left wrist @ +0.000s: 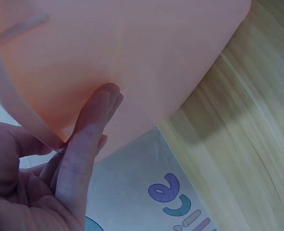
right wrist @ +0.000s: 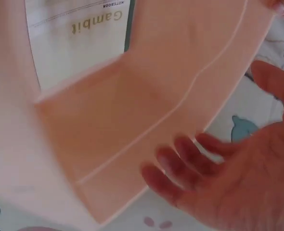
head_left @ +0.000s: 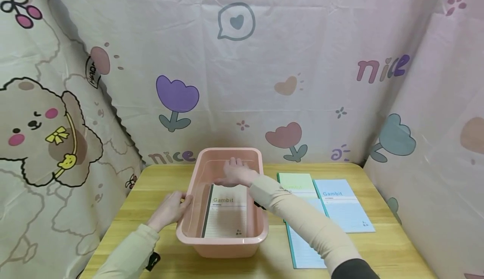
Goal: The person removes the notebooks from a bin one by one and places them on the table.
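Observation:
A pink plastic basin (head_left: 223,247) stands on the table, with a pale notebook (head_left: 227,218) marked "Gambit" lying inside it. My left hand (head_left: 170,209) grips the basin's left rim. In the left wrist view, its fingers (left wrist: 86,134) lie along the outer wall and the thumb is on the other side of the rim. Over the far part of the basin, my right hand (head_left: 236,172) is spread with nothing in it. The right wrist view shows its fingers (right wrist: 166,180) loosely bent and apart near the basin's far edge.
Right of the basin lie a green notebook (head_left: 296,181), a blue notebook (head_left: 345,207) and another blue notebook (head_left: 304,249) partly hidden under my right forearm. A patterned curtain (head_left: 242,69) hangs behind the wooden table (head_left: 382,253) and along both sides.

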A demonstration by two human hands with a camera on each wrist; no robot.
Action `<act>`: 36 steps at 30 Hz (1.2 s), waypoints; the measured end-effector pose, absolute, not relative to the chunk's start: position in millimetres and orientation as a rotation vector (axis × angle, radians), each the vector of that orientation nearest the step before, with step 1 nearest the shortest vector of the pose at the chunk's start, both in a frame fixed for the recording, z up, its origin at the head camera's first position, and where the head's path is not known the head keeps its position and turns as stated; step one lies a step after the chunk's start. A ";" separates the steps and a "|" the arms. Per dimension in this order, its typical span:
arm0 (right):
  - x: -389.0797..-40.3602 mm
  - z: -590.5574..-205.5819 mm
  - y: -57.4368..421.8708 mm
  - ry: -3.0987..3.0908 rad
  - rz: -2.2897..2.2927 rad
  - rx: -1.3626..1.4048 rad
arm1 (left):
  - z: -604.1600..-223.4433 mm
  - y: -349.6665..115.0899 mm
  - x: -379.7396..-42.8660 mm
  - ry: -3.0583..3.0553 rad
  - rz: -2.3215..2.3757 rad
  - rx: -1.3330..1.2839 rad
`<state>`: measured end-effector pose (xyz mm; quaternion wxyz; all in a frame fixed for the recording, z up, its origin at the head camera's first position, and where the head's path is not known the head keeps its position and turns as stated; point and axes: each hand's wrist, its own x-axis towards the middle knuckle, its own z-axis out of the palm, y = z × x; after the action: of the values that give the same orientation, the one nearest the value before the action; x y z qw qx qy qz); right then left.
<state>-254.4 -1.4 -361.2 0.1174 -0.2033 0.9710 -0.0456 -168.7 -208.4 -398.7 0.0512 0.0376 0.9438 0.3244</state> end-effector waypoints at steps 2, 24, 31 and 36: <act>-256.7 -364.7 -7.1 2.825 -0.150 -0.549 | -398.6 -208.3 -168.7 2.881 0.982 0.118; -285.2 -450.9 -37.7 2.825 -0.405 -0.374 | -400.9 -207.6 -166.6 2.861 1.030 0.077; -281.8 -467.2 -32.1 2.758 -0.459 -0.386 | -400.4 -207.1 -165.0 2.870 1.026 0.072; -289.3 -488.7 -35.3 2.771 -0.454 -0.333 | -399.2 -206.7 -165.2 2.879 1.025 0.077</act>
<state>-289.3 -35.3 -488.7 0.1563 -0.1164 0.9679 -0.1587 -165.2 -206.7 -399.2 0.0421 0.0253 0.9409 0.3350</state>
